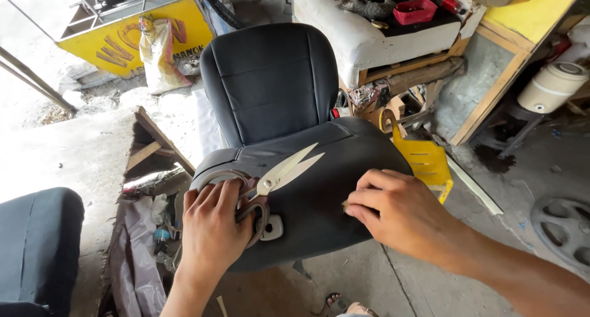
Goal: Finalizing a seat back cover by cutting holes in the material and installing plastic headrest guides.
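We look down on a black car seat [289, 108] standing on the concrete floor [430, 280], its backrest upright at the far side and its cushion tipped toward us, so that the dark cover of the cushion fills the middle of the view. Behind it a white padded bench [362, 40] carries a red tray [415, 11], and just right of the cushion a yellow plastic piece [427, 163] leans near the floor. A grey wheel cover [562, 228] lies well apart at the right edge, and another dark cushion [37, 243] shows at the lower left. Our right hand [399, 209] rests on the right part of the seat cushion, fingers curled and pressed together, with the fingertips pinching something small and pale against the cover; we cannot tell what it is. Our left hand [212, 228] lies on the left front of the cushion, its fingers closed around the dark handles of a large pair of scissors [279, 176]. The pale blades are parted a little and point up and to the right across the cover, their tips lying between our two hands, nearer the left. Below the handles a small grey fitting [272, 228] sits on the cushion's front face, just beside the left hand.
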